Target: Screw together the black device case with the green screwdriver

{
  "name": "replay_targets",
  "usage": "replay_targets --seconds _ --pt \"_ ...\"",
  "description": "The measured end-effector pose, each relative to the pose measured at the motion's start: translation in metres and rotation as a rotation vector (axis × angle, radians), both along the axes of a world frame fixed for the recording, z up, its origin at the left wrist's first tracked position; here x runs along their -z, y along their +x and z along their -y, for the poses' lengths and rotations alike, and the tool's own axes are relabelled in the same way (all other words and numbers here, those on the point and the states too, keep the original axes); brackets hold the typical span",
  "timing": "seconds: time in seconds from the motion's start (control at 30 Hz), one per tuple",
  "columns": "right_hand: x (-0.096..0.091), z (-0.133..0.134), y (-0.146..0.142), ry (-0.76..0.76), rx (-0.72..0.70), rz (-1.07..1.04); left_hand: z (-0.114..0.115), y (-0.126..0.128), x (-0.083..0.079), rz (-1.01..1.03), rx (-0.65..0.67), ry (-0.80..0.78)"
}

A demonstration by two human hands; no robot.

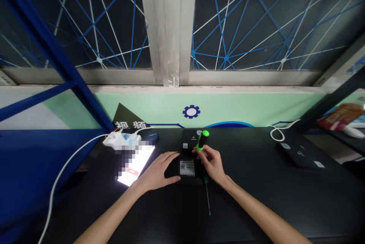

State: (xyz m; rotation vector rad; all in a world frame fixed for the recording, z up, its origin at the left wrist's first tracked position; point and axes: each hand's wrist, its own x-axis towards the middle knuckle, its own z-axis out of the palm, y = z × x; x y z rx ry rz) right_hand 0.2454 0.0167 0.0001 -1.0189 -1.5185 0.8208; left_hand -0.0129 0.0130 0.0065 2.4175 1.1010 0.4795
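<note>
My right hand (pixel 212 162) is closed round a screwdriver (pixel 203 139) with a black and bright green handle, held upright with its cap on top. Its tip is hidden behind my fingers, over the far right part of a black box-shaped device (pixel 173 169) with a white printed label (pixel 187 168). Fingers apart, my left hand (pixel 159 171) rests at the left edge of that device. A second screwdriver (pixel 207 194) lies on the table beside the device, its thin shaft pointing toward me and its handle partly under my right hand.
Behind the device sits another black box (pixel 190 137). To the left are a lit screen (pixel 137 168) and a white power strip (pixel 121 139) with a white cable (pixel 62 164). Another black device (pixel 300 154) lies at the right on the black table (pixel 256 168), near a white cable loop.
</note>
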Motion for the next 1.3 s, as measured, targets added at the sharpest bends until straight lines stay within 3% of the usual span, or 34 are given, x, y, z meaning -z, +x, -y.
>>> replay_targets --seconds 0.17,0.43,0.6,0.83,1.17,1.3 --pt "0.0019 -0.0009 -0.0005 -0.007 -0.002 -0.058 0.0006 -0.0005 0.0012 -0.013 -0.002 -0.006" --pt "-0.0006 -0.0056 -0.0049 -0.163 0.023 -0.316 -0.0004 -0.0011 0.0026 -0.004 -0.004 -0.004" --pt "-0.0023 -0.0036 -0.0037 -0.149 -0.001 -0.268 0.0000 -0.0007 -0.0004 -0.027 -0.006 -0.028" --pt "-0.0021 -0.0010 -0.0010 -0.026 0.037 -0.045 0.0001 -0.0007 -0.0014 -0.016 0.000 -0.025" --pt "0.0032 -0.0036 -0.0060 -0.083 0.106 -0.229 0.0000 -0.0009 -0.0010 -0.003 0.005 0.000" --pt "0.0035 -0.0025 -0.0033 -0.064 0.056 -0.181 0.0001 -0.0019 -0.0011 -0.005 0.004 0.002"
